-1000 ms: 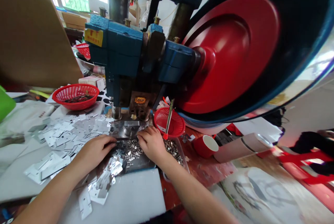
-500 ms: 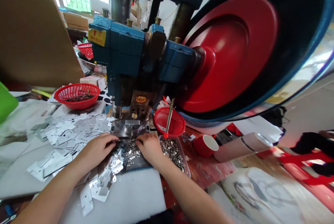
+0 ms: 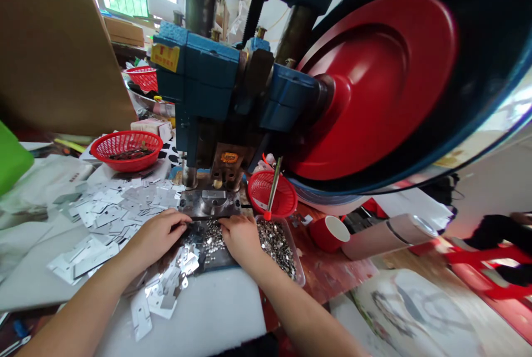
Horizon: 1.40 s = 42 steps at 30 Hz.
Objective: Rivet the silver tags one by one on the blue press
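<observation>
Both bare hands work low at a blue punch press [image 3: 208,80]; the left hand [image 3: 164,235] sits by the left front corner of the steel die block [image 3: 192,206], thumb and forefinger close together; the right hand [image 3: 243,238] is at the right front corner, fingers curled together; whether either grips a piece cannot be told; small shiny metal pieces [image 3: 213,239] lie between the hands; flat metal plates [image 3: 120,202] cover the left side of the bench [image 3: 322,265], others overlapping the white foam slab [image 3: 211,312] near its front edge; a clear plastic tub [image 3: 300,265] stands just beside the right hand.
</observation>
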Available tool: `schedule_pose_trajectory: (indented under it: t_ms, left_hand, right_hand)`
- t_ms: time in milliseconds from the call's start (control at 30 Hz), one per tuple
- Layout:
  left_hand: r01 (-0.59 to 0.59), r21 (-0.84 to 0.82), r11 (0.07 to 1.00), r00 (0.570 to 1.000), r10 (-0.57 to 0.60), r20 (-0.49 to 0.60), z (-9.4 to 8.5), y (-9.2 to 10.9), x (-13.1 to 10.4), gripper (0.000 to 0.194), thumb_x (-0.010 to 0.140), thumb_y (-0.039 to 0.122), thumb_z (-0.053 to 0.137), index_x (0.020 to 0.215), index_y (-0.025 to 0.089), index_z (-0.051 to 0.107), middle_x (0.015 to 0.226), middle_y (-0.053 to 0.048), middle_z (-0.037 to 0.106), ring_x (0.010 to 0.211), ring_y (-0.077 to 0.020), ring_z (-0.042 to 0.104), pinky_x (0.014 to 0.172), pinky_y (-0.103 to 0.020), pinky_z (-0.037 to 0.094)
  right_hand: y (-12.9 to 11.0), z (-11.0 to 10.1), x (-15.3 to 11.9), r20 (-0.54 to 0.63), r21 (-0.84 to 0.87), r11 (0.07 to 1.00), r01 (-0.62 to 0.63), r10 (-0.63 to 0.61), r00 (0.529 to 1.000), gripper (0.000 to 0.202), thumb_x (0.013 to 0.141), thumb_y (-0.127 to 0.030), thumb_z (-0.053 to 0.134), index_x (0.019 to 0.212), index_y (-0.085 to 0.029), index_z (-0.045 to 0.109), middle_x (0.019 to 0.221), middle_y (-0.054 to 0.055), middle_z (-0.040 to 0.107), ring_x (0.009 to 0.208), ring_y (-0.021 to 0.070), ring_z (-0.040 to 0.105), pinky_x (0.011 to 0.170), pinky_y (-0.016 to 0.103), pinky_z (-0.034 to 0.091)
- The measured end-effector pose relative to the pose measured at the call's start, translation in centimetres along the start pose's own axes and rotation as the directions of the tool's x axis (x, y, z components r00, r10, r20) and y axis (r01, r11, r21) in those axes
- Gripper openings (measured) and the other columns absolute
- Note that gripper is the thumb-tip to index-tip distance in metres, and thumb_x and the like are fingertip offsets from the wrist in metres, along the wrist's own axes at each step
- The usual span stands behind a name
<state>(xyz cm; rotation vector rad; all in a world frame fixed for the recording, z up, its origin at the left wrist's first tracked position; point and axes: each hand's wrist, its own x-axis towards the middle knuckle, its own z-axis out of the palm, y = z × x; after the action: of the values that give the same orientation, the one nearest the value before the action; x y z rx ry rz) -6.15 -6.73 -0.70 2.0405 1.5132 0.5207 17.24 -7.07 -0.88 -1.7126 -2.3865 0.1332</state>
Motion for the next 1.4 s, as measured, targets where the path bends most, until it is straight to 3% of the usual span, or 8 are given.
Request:
schedule_pose_trajectory:
  t_ms: [233,433,733,900,1100,1233,1400]
  left_hand:
    - [-0.002,0.007,1.0,1.0,0.002,0.003,-0.1,0.1,0.0,0.028,0.084,0.033,0.044,0.099,0.027,0.067,0.103,-0.002,0.065,0.095,-0.02,0.061,0.088,-0.034,0.045]
    - [-0.003,0.004,1.0,1.0,0.003,-0.005,0.0,0.1,0.1,0.028,0.083,0.033,0.044,0.098,0.028,0.067,0.101,-0.002,0.065,0.093,-0.0201,0.062,0.086,-0.033,0.045]
    - [-0.014,0.016,1.0,1.0,0.014,-0.004,0.0,-0.2,0.1,0.029,0.084,0.035,0.044,0.099,0.028,0.067,0.102,-0.002,0.066,0.092,-0.0195,0.062,0.085,-0.032,0.046]
    - [-0.025,0.011,1.0,1.0,0.025,0.016,0.1,-0.5,0.2,0.03,0.085,0.035,0.043,0.101,0.028,0.067,0.104,-0.003,0.065,0.094,-0.0203,0.061,0.088,-0.034,0.045]
    - [-0.027,-0.003,1.0,1.0,0.027,0.013,0.1,-0.5,0.1,0.03,0.085,0.036,0.043,0.101,0.028,0.067,0.104,-0.002,0.066,0.095,-0.0207,0.061,0.088,-0.034,0.045]
    - [-0.028,0.017,0.999,0.999,0.028,0.027,0.3,-0.7,0.3,0.031,0.085,0.037,0.042,0.102,0.028,0.066,0.106,-0.002,0.066,0.096,-0.0209,0.061,0.089,-0.035,0.044]
    - [-0.04,0.019,0.999,0.999,0.039,0.035,0.4,-0.9,0.3,0.03,0.086,0.037,0.043,0.102,0.029,0.066,0.105,-0.002,0.066,0.097,-0.0209,0.061,0.089,-0.035,0.044]
  right_hand:
    - [0.7,-1.3,0.1,0.032,-0.052,0.997,0.059,-0.058,0.998,0.021,0.083,-0.024,0.053,0.093,-0.03,0.07,0.087,0.0,0.07,0.087,0.0191,0.06,0.076,0.031,0.037]
    - [1.8,-2.1,0.7,0.061,0.0,1.0,0.027,-0.027,0.998,0.026,0.084,-0.02,0.048,0.097,-0.027,0.07,0.096,0.001,0.07,0.093,0.0164,0.06,0.079,0.027,0.039]
    - [2.7,-2.1,-1.6,0.085,0.072,0.996,0.051,-0.057,0.995,0.032,0.083,-0.016,0.047,0.101,-0.028,0.07,0.101,0.001,0.067,0.096,0.0163,0.058,0.085,0.026,0.039]
    - [2.7,-2.1,-1.5,0.07,0.046,0.997,0.063,-0.066,0.995,0.039,0.084,-0.016,0.046,0.116,-0.03,0.063,0.104,0.003,0.064,0.099,0.0184,0.056,0.087,0.029,0.039]
    - [2.9,-2.0,-1.8,0.104,0.05,0.992,0.116,-0.121,0.987,0.032,0.087,-0.02,0.047,0.109,-0.031,0.067,0.1,0.003,0.063,0.095,0.0184,0.055,0.084,0.03,0.039]
    - [3.3,-1.9,-2.4,0.07,0.005,0.999,0.033,-0.033,0.997,0.033,0.087,-0.018,0.046,0.112,-0.028,0.066,0.102,0.004,0.062,0.095,0.0184,0.055,0.088,0.03,0.038]
    - [3.0,-1.5,-2.2,0.085,0.068,0.99,0.12,-0.125,0.989,0.033,0.087,-0.018,0.049,0.11,-0.033,0.066,0.1,0.002,0.062,0.096,0.018,0.053,0.086,0.029,0.039]
